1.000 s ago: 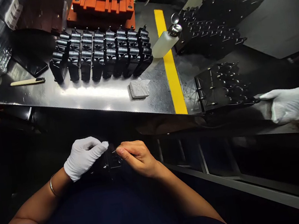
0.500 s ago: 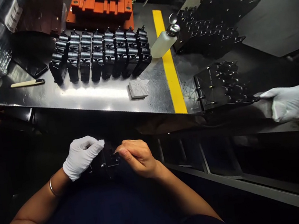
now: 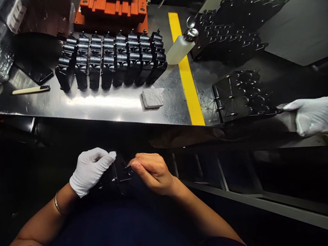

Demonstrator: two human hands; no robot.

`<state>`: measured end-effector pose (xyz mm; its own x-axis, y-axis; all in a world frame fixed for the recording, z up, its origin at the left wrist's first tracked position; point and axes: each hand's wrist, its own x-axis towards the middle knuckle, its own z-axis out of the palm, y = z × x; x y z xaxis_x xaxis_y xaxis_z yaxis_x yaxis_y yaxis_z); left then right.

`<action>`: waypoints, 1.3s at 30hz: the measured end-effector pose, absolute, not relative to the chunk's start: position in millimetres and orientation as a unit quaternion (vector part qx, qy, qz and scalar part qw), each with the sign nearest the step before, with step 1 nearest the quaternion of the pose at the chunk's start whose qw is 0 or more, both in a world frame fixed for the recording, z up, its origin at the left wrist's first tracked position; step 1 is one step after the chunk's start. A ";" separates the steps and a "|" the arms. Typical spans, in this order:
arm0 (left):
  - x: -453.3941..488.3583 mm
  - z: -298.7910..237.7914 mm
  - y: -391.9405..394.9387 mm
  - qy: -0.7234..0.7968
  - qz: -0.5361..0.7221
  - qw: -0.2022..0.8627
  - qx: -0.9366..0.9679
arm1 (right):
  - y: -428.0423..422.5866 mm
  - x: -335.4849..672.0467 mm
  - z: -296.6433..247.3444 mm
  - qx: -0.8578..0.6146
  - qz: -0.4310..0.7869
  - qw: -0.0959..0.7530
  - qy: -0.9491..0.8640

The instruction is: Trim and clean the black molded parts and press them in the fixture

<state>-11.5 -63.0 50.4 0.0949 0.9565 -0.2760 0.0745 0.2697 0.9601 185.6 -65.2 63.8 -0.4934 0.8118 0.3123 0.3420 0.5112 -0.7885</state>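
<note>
My left hand [image 3: 90,172], in a white glove, is closed in a pinch on a black plastic part [image 3: 120,174]. Much of that part melts into the dark background, with only a few shiny spots and edges showing. My bare right hand [image 3: 153,173] pinches a small thin blade [image 3: 128,166] between thumb and bent forefinger. Its tip points left toward the black part; whether it touches cannot be made out.
On the metal bench stand a row of black plastic parts [image 3: 112,61], a wrapped white block [image 3: 152,98], a pen-like tool [image 3: 31,90], a spray bottle [image 3: 180,49] and an orange fixture [image 3: 114,6]. At right, a co-worker's gloved hand [image 3: 317,115] touches more black parts [image 3: 239,92].
The whole view has shifted very slightly. Both my hands keep nearly the same pose, and the co-worker's hand has moved a little left.
</note>
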 end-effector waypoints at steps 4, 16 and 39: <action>-10.8 49.4 -65.0 0.551 0.384 0.576 0.466 | -64.7 186.7 63.5 -0.352 0.370 0.342 -0.789; -14.0 58.9 -60.8 0.463 0.409 0.510 0.598 | -59.6 195.6 69.4 -0.279 0.415 0.288 -0.817; 1.4 49.9 -62.8 0.614 0.414 0.527 0.416 | -57.1 188.3 65.2 -0.367 0.182 0.257 -0.875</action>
